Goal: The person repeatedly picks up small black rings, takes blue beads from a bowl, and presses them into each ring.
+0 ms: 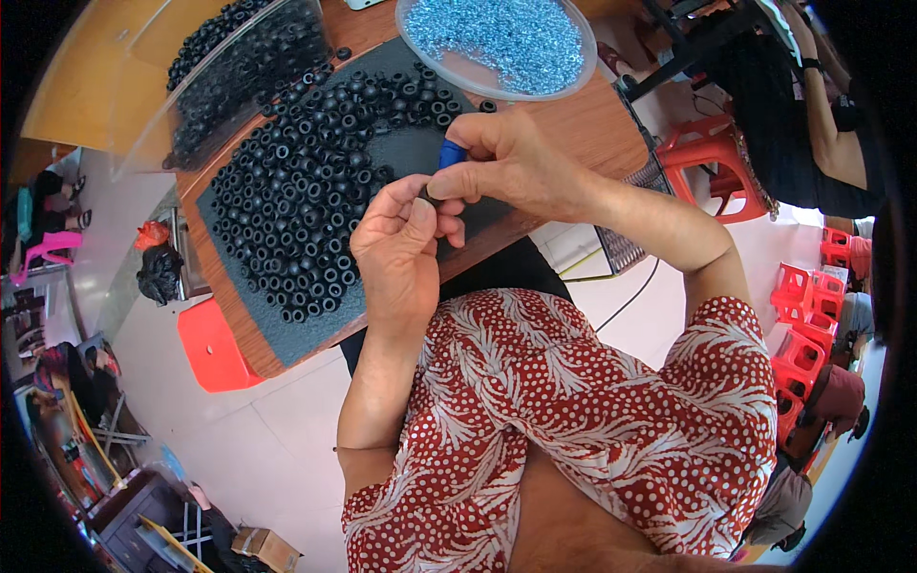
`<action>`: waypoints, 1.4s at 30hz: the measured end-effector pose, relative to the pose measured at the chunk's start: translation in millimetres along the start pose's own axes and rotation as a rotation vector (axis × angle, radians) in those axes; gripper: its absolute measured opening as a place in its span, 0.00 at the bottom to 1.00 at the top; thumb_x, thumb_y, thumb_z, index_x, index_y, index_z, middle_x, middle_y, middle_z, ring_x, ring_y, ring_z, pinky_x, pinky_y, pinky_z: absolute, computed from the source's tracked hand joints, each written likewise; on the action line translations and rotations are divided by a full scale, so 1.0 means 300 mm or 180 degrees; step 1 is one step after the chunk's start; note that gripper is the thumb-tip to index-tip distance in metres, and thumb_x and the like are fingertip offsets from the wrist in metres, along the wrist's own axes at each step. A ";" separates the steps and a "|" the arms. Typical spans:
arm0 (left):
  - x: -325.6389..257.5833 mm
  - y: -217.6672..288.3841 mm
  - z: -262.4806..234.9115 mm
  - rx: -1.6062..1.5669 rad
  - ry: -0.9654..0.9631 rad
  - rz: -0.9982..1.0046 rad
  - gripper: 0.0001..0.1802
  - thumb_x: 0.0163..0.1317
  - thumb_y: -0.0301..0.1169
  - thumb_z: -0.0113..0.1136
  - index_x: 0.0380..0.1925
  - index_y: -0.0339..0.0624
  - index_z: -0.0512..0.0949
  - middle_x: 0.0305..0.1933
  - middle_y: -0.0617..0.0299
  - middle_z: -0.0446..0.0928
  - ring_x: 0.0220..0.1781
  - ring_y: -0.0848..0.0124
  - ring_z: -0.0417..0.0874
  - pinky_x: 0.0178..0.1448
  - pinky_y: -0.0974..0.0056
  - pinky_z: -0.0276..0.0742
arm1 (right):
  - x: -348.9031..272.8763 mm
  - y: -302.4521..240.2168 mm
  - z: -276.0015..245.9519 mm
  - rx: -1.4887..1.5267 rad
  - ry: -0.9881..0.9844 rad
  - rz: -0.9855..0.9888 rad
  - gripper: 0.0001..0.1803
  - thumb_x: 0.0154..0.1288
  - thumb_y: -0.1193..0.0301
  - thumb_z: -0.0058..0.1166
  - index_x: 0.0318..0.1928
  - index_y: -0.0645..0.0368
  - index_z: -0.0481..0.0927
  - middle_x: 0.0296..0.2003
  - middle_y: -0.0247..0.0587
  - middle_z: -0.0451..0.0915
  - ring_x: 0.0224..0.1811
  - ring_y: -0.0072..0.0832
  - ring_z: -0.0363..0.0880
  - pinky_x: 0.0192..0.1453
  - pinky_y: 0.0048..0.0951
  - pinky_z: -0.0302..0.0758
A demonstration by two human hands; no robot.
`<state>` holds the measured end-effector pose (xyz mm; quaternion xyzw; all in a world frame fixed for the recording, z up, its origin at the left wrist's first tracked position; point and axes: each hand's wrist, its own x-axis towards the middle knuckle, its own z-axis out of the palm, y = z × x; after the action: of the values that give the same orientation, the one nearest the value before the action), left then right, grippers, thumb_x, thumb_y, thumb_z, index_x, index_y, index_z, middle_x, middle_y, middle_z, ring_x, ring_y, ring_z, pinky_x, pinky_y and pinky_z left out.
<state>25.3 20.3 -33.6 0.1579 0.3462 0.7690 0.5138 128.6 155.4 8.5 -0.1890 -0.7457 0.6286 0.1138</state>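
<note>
A clear plastic bag full of black rings is lying at the far left of the table. A brown cardboard box is sitting on the floor, near and left. A tied black bag with an orange one is resting on the floor at left.

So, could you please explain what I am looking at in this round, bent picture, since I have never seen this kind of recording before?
It comes from a fisheye camera worn on a person's head, looking down, so straight edges curve. No machine here: two bare hands. The left hand pinches a small dark part, seemingly a black ring. The right hand holds a blue tool against it. In front is a wooden table with a dark mat covered in black rings, a clear bin of more rings, and a bowl of small shiny blue-silver parts.
</note>
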 end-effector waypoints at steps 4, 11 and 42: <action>-0.004 0.009 0.001 0.0060 -0.0146 -0.0115 0.11 0.62 0.28 0.54 0.42 0.31 0.73 0.33 0.54 0.77 0.28 0.73 0.76 0.34 0.68 0.72 | 0.073 0.033 -0.013 -0.0913 0.0583 -0.0893 0.11 0.53 0.70 0.59 0.24 0.64 0.72 0.19 0.39 0.74 0.25 0.28 0.74 0.28 0.31 0.67; -0.029 0.021 -0.020 -0.0057 -0.0030 -0.0135 0.11 0.61 0.28 0.55 0.40 0.31 0.74 0.32 0.54 0.77 0.27 0.73 0.76 0.33 0.68 0.72 | 0.241 0.104 0.025 -0.3313 0.0893 -0.2633 0.11 0.41 0.76 0.57 0.28 0.60 0.71 0.27 0.40 0.71 0.33 0.36 0.69 0.33 0.32 0.69; -0.010 0.021 0.000 -0.0448 0.0083 -0.0053 0.12 0.63 0.27 0.53 0.45 0.32 0.72 0.34 0.56 0.78 0.31 0.71 0.77 0.36 0.66 0.73 | -0.019 0.017 0.134 0.1283 0.0883 -0.0727 0.04 0.57 0.81 0.54 0.33 0.66 0.74 0.25 0.32 0.74 0.24 0.16 0.75 0.25 0.17 0.72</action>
<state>22.4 16.1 -28.7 0.1085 0.2992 0.7891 0.5254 117.9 117.7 -3.3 -0.1616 -0.5993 0.7156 0.3204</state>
